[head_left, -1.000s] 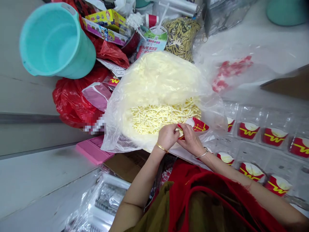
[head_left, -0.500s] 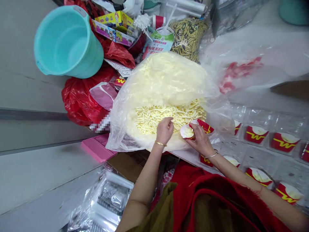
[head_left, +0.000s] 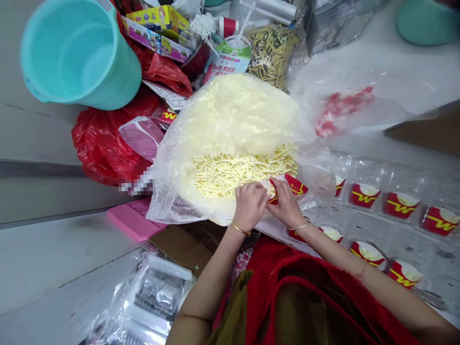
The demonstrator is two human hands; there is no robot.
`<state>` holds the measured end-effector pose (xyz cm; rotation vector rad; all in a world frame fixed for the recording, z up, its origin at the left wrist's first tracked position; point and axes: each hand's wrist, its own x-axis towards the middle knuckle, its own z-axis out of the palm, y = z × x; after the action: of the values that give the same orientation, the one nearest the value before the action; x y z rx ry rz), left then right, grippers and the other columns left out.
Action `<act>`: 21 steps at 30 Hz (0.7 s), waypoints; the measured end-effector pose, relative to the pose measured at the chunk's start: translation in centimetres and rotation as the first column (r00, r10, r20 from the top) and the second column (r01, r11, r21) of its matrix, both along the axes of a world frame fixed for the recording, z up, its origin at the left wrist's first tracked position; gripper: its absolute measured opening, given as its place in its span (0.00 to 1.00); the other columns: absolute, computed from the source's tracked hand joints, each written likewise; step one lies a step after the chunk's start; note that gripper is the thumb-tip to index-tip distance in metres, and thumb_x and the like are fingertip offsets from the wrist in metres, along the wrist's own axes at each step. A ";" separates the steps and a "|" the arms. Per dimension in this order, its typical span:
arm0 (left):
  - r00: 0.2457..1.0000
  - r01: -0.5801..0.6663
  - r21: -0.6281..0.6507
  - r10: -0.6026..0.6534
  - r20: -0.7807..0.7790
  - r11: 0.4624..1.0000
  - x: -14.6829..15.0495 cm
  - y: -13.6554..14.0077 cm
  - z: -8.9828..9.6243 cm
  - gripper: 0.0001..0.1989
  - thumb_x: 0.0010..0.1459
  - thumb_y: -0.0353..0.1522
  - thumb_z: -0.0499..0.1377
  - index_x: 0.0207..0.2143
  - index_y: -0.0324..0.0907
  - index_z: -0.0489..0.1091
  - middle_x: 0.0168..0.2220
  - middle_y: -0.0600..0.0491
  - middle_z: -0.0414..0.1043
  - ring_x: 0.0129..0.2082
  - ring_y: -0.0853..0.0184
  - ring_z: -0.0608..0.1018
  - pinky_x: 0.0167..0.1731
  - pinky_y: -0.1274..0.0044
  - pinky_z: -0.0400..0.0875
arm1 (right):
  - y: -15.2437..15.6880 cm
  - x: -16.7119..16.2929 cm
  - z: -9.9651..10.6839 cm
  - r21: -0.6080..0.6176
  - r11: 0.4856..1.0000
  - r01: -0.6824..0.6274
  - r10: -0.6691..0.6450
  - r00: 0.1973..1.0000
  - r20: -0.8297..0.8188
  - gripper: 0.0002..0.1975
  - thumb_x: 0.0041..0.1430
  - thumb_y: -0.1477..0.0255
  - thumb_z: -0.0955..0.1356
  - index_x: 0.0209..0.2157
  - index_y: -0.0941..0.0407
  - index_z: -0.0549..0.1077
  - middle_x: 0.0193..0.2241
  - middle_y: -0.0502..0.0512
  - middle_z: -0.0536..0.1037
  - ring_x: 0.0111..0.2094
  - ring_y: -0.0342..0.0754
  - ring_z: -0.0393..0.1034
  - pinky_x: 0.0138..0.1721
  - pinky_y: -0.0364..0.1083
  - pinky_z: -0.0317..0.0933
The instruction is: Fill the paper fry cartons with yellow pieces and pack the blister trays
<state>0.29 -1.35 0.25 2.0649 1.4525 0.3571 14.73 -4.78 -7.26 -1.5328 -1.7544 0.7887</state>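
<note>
In the right hand (head_left: 285, 206), grips a red carton (head_left: 274, 198), with the left hand (head_left: 249, 206) half-curled at its mouth, too blurred to tell whether holding anything, over the near edge of an open bag (head_left: 162, 194) of pale sticks (head_left: 230, 173), left of filled cartons (head_left: 364, 195) in clear trays (head_left: 375, 168).

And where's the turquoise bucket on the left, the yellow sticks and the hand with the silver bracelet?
Turquoise bucket (head_left: 125, 74): head view, on its outer wall.
Yellow sticks (head_left: 232, 173): head view, middle of the pile.
Right hand (head_left: 286, 207): head view, back of the hand.
</note>
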 end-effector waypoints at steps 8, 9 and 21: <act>0.994 0.106 0.017 -0.106 0.003 0.994 3.3 -4.4 0.6 0.09 0.62 0.32 0.50 0.39 0.42 0.69 0.46 0.47 0.69 0.47 0.60 0.69 0.48 0.66 0.58 | -2.7 0.7 1.7 0.040 0.997 0.068 -0.064 0.993 -0.103 0.26 0.58 0.76 0.61 0.59 0.55 0.54 0.49 0.63 0.66 0.51 0.55 0.60 0.53 0.58 0.58; 0.996 0.061 0.030 -0.063 0.063 0.998 3.3 -4.6 0.4 0.09 0.62 0.33 0.50 0.38 0.41 0.68 0.44 0.47 0.70 0.46 0.62 0.70 0.48 0.68 0.59 | -3.2 0.8 1.9 0.042 0.996 0.085 -0.080 0.991 -0.105 0.27 0.58 0.75 0.62 0.59 0.55 0.54 0.50 0.63 0.66 0.52 0.55 0.60 0.54 0.58 0.58; 0.958 0.286 0.046 -0.287 0.004 0.957 13.6 -11.0 -1.7 0.14 0.59 0.28 0.51 0.46 0.43 0.70 0.46 0.45 0.70 0.45 0.59 0.71 0.50 0.61 0.53 | -11.6 9.7 1.5 -0.072 0.944 0.322 -0.323 0.946 -0.001 0.25 0.61 0.75 0.59 0.59 0.52 0.54 0.51 0.61 0.66 0.53 0.53 0.59 0.54 0.56 0.59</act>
<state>13.91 -12.37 -1.42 2.2668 1.1247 0.2842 24.41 -16.34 -5.75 -1.7996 -1.4253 0.6977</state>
